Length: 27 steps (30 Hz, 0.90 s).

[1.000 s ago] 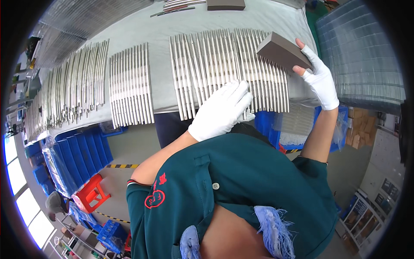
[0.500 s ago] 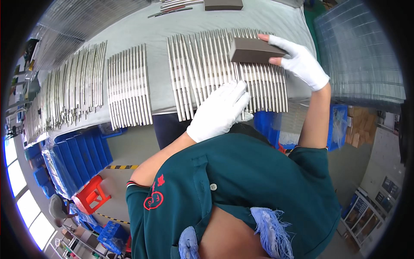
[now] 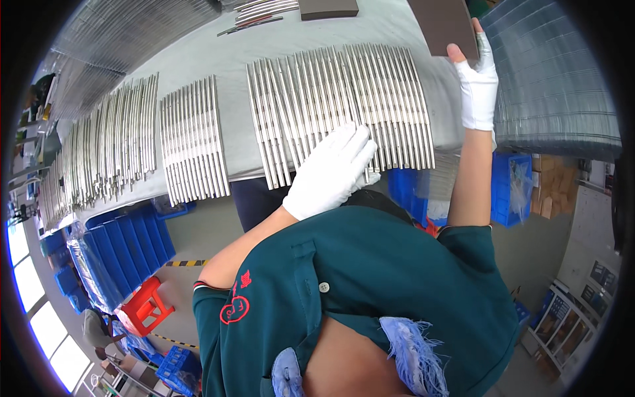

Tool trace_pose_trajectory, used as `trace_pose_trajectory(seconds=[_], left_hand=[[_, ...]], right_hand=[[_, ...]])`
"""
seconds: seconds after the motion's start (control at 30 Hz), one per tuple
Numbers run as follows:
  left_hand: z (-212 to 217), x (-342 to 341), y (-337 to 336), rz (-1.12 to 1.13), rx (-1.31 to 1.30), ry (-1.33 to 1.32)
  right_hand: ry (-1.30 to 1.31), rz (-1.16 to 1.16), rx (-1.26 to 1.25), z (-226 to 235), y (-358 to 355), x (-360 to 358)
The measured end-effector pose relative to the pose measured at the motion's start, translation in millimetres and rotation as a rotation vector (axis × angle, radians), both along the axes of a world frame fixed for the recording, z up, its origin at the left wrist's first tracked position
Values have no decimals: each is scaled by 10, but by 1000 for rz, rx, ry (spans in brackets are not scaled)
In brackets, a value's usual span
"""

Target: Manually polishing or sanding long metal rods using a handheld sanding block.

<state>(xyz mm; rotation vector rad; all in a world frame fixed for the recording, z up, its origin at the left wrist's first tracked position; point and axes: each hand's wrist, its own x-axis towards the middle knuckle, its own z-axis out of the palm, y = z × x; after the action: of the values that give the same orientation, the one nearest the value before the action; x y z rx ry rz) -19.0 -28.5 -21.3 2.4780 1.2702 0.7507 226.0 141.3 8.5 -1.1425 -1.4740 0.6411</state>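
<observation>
My left hand (image 3: pixel 332 173), in a white glove, lies flat with fingers spread on the near end of a row of shiny metal strips (image 3: pixel 337 102) laid side by side on the grey table (image 3: pixel 198 56). My right hand (image 3: pixel 477 85), also gloved, reaches to the far right and grips the lower edge of a dark brown rectangular block (image 3: pixel 444 25) held past the strips' right end, above the table.
Two more groups of metal strips (image 3: pixel 193 139) (image 3: pixel 109 152) lie to the left. Another brown block (image 3: pixel 328 8) and loose strips sit at the table's far edge. Stacked metal sheets (image 3: pixel 555 86) stand right. Blue bins (image 3: pixel 116 255) and a red stool (image 3: pixel 147 306) are on the floor below.
My right hand has lifted the brown block off the strips and carried it up and to the right, beyond the row. My left hand has flattened onto the strips.
</observation>
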Motion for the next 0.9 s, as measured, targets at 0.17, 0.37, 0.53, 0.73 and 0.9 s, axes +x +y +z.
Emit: trace_pose_trajectory(seconds=[0.17, 0.37, 0.53, 0.73, 0.9], left_hand=[[96, 48, 28, 1, -39, 29], [45, 41, -9, 25, -22, 76], [319, -35, 61, -25, -82, 117], [416, -741, 83, 632, 32, 362], [172, -814, 65, 735, -83, 396]], right_hand=[[74, -117, 127, -497, 266, 9], [156, -101, 129, -556, 249, -22], [173, -58, 134, -472, 197, -135], [172, -87, 119, -449, 153, -71], [111, -69, 155, -494, 207, -90]])
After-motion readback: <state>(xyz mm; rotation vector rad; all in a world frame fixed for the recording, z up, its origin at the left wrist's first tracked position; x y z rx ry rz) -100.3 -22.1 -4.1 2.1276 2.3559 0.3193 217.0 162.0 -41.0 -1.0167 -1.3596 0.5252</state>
